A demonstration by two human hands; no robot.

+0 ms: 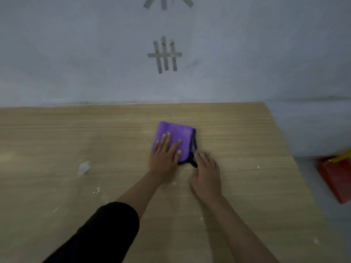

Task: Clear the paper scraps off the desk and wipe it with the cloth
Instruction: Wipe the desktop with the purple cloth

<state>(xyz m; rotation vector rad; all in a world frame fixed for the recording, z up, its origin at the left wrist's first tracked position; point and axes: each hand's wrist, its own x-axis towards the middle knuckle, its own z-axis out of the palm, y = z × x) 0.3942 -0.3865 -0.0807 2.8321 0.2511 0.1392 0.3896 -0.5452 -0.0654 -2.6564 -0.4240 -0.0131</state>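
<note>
A folded purple cloth point(177, 132) with a dark edge lies on the wooden desk point(237, 133) near its middle. My left hand point(164, 155) presses flat on the cloth with straight, spread fingers. My right hand point(207, 172) rests on the desk just right of the cloth, its fingertips at the cloth's dark lower corner; whether it pinches that corner is blurred. A crumpled white paper scrap point(83, 168) lies on the desk to the left. Smaller white scraps point(97, 190) are scattered nearer me on the left, and tiny bits point(258, 166) lie near the right edge.
A grey wall point(76, 54) with strips of tape point(164, 55) stands right behind the desk. The desk's right edge runs diagonally. Beyond it, on the floor, sits a red dustpan-like object point(336, 179) with a yellow handle point(342, 155).
</note>
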